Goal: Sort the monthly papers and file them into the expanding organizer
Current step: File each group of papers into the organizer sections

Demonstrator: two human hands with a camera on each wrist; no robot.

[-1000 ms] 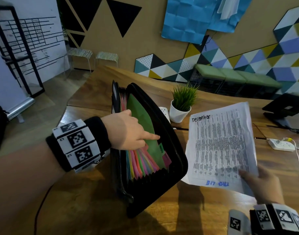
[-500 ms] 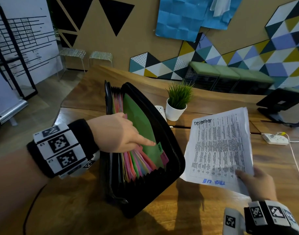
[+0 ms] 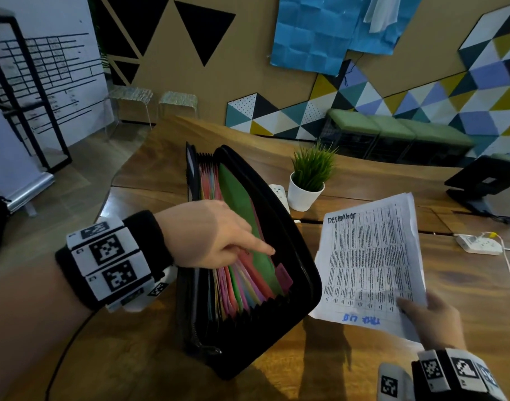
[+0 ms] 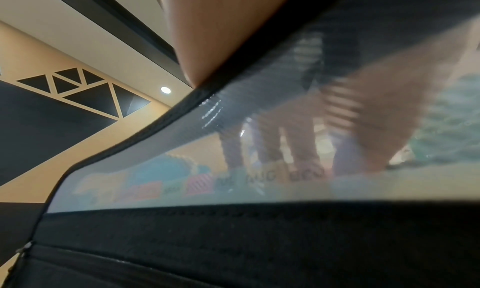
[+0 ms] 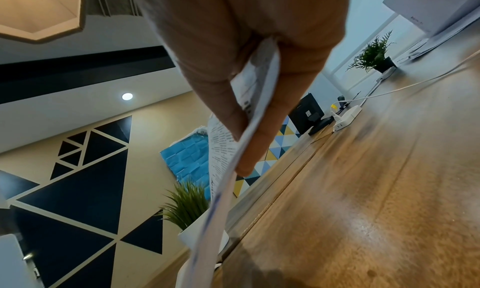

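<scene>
A black expanding organizer (image 3: pixel 291 311) stands open on the wooden table (image 3: pixel 465 287), its coloured dividers fanned out. My left hand (image 3: pixel 216 235) reaches into it from the left. The forefinger lies straight against the big green divider (image 3: pixel 242 209), and the other fingers dip between the pockets. In the left wrist view those fingers (image 4: pixel 298 140) show blurred through the mesh pocket, touching the month tabs (image 4: pixel 259 177). My right hand (image 3: pixel 430 322) pinches the lower right corner of a printed sheet headed "December" (image 3: pixel 369 256), held above the table to the right of the organizer. Thumb and fingers clamp the sheet (image 5: pixel 228 169).
A small green plant in a white pot (image 3: pixel 305 183) stands just behind the organizer and the sheet. A white power strip (image 3: pixel 476 244) with a cable lies at the right, and a black stand (image 3: pixel 488 183) sits behind it. Green benches line the far wall.
My left forefinger has crept a little toward the near tabs along the green divider. The December sheet stays held in my right hand at about the same place.
</scene>
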